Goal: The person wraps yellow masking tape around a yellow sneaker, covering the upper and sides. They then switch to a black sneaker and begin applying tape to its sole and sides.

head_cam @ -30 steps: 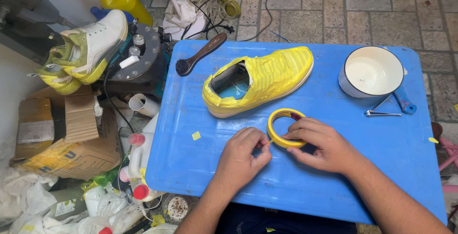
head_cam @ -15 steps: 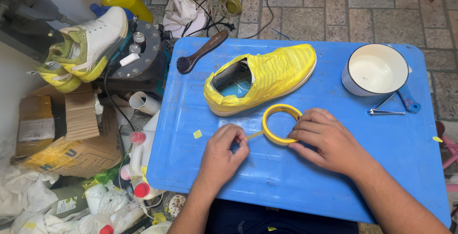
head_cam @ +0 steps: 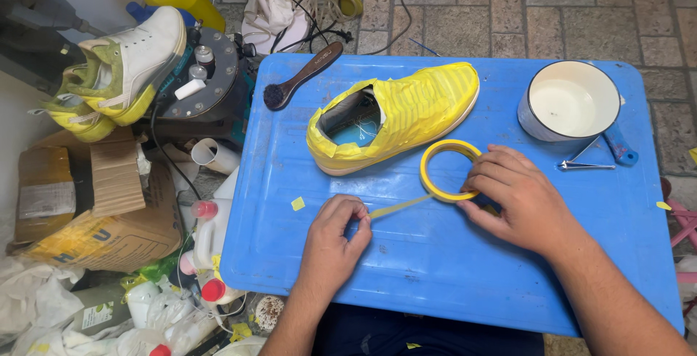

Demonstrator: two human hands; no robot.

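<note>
A shoe wrapped in yellow tape (head_cam: 396, 116) lies on the blue table top (head_cam: 435, 254). Just in front of it, my right hand (head_cam: 519, 196) holds a roll of yellow tape (head_cam: 444, 171) against the table. My left hand (head_cam: 335, 236) pinches the free end of a tape strip (head_cam: 398, 207) that stretches from the roll toward the left.
A white mug with a blue handle (head_cam: 570, 102) and small metal clippers (head_cam: 584, 163) sit at the table's right. A dark brush (head_cam: 305, 73) lies at the back left. White-and-yellow shoes (head_cam: 120, 69), cardboard boxes (head_cam: 87, 196) and bottles (head_cam: 207, 232) crowd the floor at left.
My left hand has moved left, away from the roll, drawing out a strip of tape. My right hand stays on the roll.
</note>
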